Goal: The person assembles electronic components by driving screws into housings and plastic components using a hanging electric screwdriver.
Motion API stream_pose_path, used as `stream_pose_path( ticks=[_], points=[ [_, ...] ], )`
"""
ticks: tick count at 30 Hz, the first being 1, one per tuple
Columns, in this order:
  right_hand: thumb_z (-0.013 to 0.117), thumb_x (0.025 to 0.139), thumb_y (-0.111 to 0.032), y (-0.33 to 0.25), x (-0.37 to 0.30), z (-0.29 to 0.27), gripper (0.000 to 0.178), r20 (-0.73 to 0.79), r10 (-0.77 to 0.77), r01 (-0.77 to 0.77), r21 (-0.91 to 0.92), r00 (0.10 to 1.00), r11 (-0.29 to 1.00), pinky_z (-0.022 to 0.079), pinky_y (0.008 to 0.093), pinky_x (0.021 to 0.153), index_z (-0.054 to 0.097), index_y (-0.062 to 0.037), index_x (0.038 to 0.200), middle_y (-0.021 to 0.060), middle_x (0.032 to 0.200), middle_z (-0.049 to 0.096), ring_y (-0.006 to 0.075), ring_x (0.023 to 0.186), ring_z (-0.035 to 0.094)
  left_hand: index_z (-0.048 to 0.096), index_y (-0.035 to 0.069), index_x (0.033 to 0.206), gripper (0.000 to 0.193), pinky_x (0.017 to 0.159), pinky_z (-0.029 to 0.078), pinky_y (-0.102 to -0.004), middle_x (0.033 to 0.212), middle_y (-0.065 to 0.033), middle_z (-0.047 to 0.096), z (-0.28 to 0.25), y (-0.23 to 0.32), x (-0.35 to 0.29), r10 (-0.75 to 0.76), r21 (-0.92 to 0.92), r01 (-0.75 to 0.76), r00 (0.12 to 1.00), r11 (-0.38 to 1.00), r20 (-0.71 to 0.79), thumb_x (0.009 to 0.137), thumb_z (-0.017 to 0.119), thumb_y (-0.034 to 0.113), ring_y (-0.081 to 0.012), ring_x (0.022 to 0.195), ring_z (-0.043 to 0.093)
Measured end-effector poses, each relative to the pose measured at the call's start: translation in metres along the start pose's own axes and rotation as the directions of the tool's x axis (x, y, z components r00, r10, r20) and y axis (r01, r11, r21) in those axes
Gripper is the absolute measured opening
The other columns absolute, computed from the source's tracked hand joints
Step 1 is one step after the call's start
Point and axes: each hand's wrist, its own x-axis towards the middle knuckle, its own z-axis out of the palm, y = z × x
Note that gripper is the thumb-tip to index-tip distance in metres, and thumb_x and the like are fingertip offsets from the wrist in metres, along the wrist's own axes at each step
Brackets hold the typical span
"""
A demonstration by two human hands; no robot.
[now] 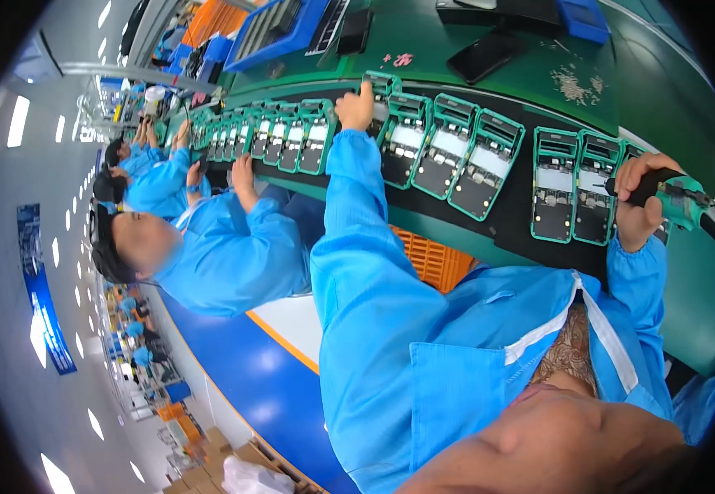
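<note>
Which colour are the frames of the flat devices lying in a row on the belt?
Teal green plastic frames, best seen in the head view.

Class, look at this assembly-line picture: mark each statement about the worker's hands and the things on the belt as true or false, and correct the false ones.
1. The right hand holds a black-and-teal power screwdriver. True.
2. The left hand rests on a green-framed tray on the dark conveyor belt. True.
3. The green-framed trays lie stacked in one pile. False: they lie side by side in a row along the belt.
4. The worker's sleeves are red. False: they are blue.
5. A dark phone lies on the green surface beyond the belt. True.
</note>
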Motion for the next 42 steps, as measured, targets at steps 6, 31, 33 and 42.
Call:
stream_pose_path(
  ticks=[6,31,33,42],
  points=[
    [0.065,0.080,-0.045,0.001,-0.011,-0.010,0.054,-0.085,-0.008,0.003,-0.058,0.996,0.998,0.036,0.0242,0.050,0.044,-0.0042,0.109,0.0040,0.073,0.046,0.0105,0.057,0.044,0.062,-0.002,0.108,0.079,0.096,0.035,-0.0456,0.113,-0.0315,0.054,-0.021,0.010,-0.001,0.095,-0.291,-0.004,0.949,0.957,0.302,0.078,0.045,0.069,-0.0433,0.113,0.046],
    [0.047,0.076,0.001,0.074,-0.041,0.171,0.032,-0.171,-0.291,0.171,-0.503,0.941,0.847,0.036,0.0222,0.047,0.047,-0.0037,0.108,0.0057,0.067,0.048,0.0096,0.053,0.043,0.044,-0.002,0.112,0.044,0.078,0.048,-0.0301,0.105,-0.0133,0.058,0.004,-0.028,-0.023,0.525,-0.915,0.310,0.750,0.259,0.403,0.079,0.070,0.011,-0.0187,0.091,0.058],
    [0.053,0.078,-0.003,0.086,-0.034,0.202,0.029,-0.139,-0.332,0.205,-0.554,0.933,0.807,0.036,0.0224,0.047,0.046,-0.0017,0.106,0.0044,0.068,0.049,0.0091,0.053,0.044,0.044,-0.002,0.112,0.044,0.081,0.046,-0.0301,0.105,-0.0129,0.056,0.003,-0.031,-0.027,0.558,-0.932,0.304,0.747,0.198,0.362,0.079,0.070,0.013,-0.0181,0.093,0.055],
    [0.052,0.080,-0.011,0.111,-0.020,0.244,0.030,-0.247,-0.336,0.051,-0.735,0.909,0.677,0.038,0.0236,0.048,0.046,-0.0011,0.108,0.0052,0.068,0.050,0.0097,0.054,0.045,0.045,-0.004,0.115,0.048,0.084,0.045,-0.0301,0.112,-0.0136,0.054,-0.009,-0.040,-0.023,0.598,-0.927,0.333,0.712,0.173,0.367,0.079,0.071,0.014,-0.0200,0.099,0.054]
  ],
)
